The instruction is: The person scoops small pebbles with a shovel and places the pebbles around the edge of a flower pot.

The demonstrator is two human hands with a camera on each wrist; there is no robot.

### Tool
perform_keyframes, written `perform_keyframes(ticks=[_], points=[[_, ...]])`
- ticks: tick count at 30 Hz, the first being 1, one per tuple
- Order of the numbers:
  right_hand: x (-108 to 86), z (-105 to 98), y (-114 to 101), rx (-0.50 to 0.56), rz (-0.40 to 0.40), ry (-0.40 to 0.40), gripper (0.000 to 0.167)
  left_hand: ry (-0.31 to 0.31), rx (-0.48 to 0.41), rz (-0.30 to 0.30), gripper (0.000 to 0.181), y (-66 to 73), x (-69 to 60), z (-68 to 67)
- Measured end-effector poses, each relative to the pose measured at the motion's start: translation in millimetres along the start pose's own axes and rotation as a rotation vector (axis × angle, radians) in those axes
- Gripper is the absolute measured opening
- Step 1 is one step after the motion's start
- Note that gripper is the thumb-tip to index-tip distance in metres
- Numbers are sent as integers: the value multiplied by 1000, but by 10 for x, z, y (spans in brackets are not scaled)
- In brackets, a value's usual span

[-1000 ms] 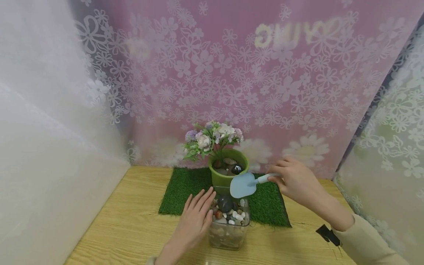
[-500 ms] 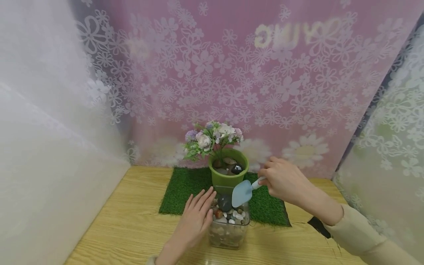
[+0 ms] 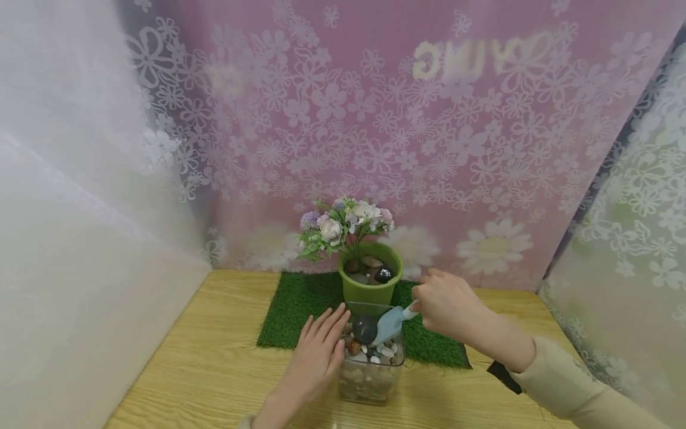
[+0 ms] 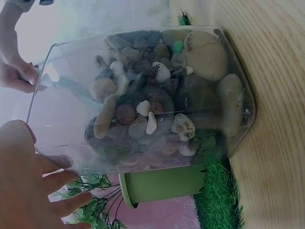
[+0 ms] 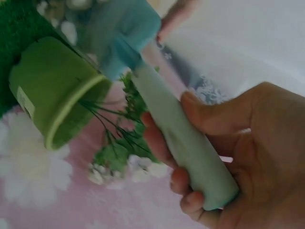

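Gripping fingers: our right hand (image 3: 450, 305) curls round the scoop (image 3: 389, 325).
Straight fingers: our left hand (image 3: 315, 353) rests at the tank (image 3: 375, 364) rim.
Scoop: tilted down among the tank's pebbles (image 3: 387, 352); we judge we are digging in, so the next move calls for a push under, then a level lift.
Left wrist view: shows a green pebble (image 4: 177, 46) partway down, which the head view hides.

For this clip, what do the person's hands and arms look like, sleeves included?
The left hand and right hand are both bare. The right sleeve is pale beige, with a black piece beside its cuff, too unclear to identify. Of the left sleeve, only a pale sliver shows.
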State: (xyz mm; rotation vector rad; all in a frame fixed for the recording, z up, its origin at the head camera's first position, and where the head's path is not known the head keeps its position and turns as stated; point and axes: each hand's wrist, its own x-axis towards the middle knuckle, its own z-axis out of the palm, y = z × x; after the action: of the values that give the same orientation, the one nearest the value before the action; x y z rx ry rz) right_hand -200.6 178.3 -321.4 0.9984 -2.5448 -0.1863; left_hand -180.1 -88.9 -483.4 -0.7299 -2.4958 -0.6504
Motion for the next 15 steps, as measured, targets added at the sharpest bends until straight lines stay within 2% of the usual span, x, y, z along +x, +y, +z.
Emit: perform_keyframes(ticks=[8, 15], points=[[-143, 293, 51, 187, 92, 47, 4, 27, -8, 13, 49, 17, 6, 9], [-217, 500, 59, 301, 145, 77, 5, 26, -19, -2, 49, 19, 6, 11]])
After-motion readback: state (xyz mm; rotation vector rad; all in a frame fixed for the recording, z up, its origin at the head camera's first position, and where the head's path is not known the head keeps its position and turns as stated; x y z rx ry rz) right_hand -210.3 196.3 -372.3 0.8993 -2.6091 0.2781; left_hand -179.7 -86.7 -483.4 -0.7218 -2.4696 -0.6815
